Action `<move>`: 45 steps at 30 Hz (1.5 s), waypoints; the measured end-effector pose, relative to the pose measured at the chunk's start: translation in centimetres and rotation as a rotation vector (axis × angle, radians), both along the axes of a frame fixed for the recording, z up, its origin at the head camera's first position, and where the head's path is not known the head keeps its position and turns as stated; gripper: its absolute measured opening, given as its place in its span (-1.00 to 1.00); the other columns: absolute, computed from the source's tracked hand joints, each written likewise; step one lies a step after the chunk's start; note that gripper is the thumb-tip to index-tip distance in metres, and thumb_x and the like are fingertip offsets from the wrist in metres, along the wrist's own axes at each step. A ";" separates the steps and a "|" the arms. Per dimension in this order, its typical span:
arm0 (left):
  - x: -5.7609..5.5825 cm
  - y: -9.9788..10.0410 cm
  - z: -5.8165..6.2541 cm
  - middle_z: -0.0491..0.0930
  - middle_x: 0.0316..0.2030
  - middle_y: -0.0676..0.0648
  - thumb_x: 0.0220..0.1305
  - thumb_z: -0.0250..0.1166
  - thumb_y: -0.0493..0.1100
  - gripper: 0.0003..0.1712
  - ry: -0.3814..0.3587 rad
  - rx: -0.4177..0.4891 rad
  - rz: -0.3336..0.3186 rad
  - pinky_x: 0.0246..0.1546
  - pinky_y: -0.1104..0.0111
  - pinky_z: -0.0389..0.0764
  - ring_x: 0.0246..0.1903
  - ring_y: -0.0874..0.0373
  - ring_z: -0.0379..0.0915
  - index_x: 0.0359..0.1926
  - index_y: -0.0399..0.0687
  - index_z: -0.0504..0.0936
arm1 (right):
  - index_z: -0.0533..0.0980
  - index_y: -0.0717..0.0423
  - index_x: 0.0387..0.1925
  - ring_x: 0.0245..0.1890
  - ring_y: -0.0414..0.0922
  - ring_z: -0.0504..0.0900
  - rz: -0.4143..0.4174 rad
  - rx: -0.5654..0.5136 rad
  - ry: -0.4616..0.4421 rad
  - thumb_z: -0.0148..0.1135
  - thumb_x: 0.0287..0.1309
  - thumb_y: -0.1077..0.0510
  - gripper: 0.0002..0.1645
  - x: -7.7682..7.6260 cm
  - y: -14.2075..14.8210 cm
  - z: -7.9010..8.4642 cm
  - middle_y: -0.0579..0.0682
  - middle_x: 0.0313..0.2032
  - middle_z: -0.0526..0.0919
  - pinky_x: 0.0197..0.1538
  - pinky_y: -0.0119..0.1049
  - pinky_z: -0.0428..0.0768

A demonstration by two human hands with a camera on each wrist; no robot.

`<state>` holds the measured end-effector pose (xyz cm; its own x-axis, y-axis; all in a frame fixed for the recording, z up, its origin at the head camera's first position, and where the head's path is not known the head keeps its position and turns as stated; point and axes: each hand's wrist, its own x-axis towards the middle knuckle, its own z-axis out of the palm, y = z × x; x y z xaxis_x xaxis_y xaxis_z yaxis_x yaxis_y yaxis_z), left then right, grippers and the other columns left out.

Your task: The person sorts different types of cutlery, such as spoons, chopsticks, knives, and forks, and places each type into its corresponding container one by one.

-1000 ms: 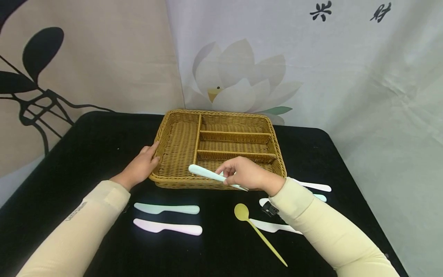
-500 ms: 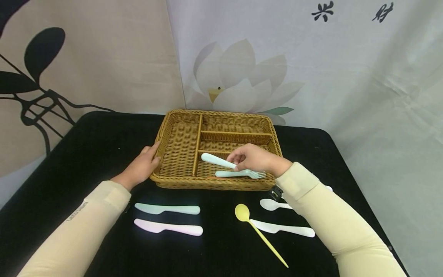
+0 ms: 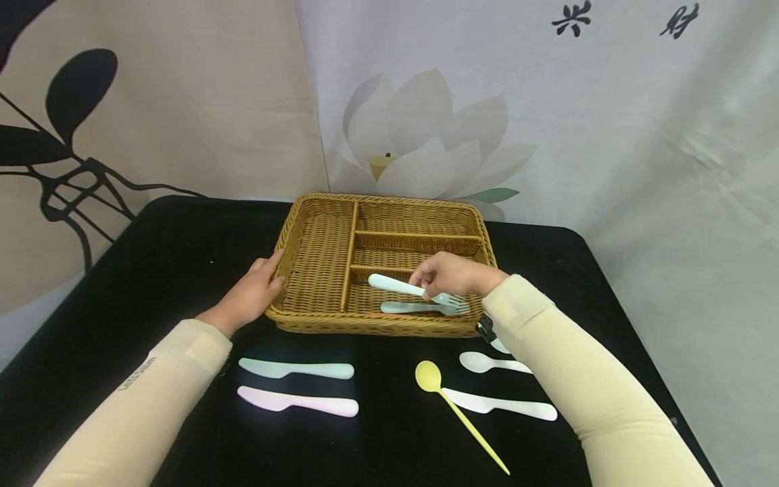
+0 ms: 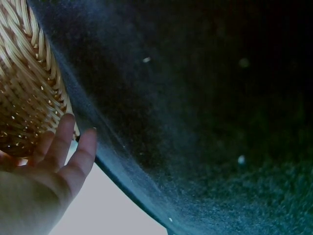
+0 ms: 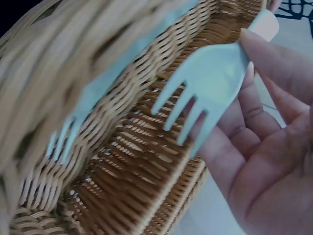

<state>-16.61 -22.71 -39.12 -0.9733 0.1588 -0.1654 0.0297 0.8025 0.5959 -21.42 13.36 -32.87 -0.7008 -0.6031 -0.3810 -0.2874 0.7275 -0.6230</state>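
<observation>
My right hand (image 3: pixel 453 274) pinches a pale mint fork (image 3: pixel 395 284) at its neck, over the basket's front right compartment. In the right wrist view the held fork (image 5: pixel 212 78) has its tines pointing down toward the compartment. A second mint fork (image 3: pixel 408 308) lies in that compartment, along the front wall. The woven wicker basket (image 3: pixel 377 325) has one long compartment at left and three stacked at right. My left hand (image 3: pixel 249 297) rests on its left rim; in the left wrist view the fingers (image 4: pixel 61 139) reach along the basket's side.
A mint knife (image 3: pixel 298 368) and a pink knife (image 3: pixel 298 400) lie at front left. At front right are a yellow spoon (image 3: pixel 429 377), a white knife (image 3: pixel 499 404) and a white spoon (image 3: pixel 481 362), partly covered by the right sleeve. A cloth backdrop (image 3: pixel 426 101) hangs behind the black table.
My right hand has carried the held fork back and right from the basket's front edge to over the front right compartment, uncovering the fork lying there. My left hand has stayed on the rim.
</observation>
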 end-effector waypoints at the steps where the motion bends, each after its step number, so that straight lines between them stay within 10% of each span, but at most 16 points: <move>1: 0.0 0.0 0.0 0.04 0.30 -0.40 0.51 -0.17 -0.10 -0.27 0.003 -0.001 0.000 0.24 -0.18 0.22 0.15 -0.21 0.20 0.52 -0.18 -0.26 | 0.60 0.22 -0.01 -0.37 -0.17 0.43 -0.006 0.013 -0.009 0.28 0.12 0.37 -0.65 -0.1 0.0 -0.1 -0.05 -0.40 0.53 -0.28 -0.35 0.42; 22: 0.1 0.1 0.0 0.03 0.30 -0.39 0.51 -0.18 -0.08 -0.28 -0.002 -0.002 0.012 0.23 -0.18 0.23 0.13 -0.21 0.21 0.52 -0.16 -0.27 | 0.63 0.20 -0.06 -0.39 -0.18 0.47 0.027 0.159 -0.059 0.24 0.12 0.42 -0.68 -0.5 0.3 -2.1 0.05 -0.35 0.64 -0.30 -0.37 0.48; 45: 0.0 0.2 0.0 0.02 0.31 -0.39 0.50 -0.17 -0.12 -0.28 0.000 -0.003 0.014 0.26 -0.20 0.18 0.17 -0.23 0.20 0.52 -0.19 -0.25 | 0.62 0.22 -0.01 -0.29 -0.14 0.59 0.021 0.227 0.077 0.22 0.10 0.47 -0.60 0.1 0.3 -2.2 0.05 -0.26 0.70 -0.21 -0.33 0.58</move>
<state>-16.59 -22.54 -39.11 -0.9754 0.1451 -0.1658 0.0189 0.8048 0.5932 -21.29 13.65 -35.08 -0.7211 -0.5231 -0.4544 -0.3445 0.8396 -0.4200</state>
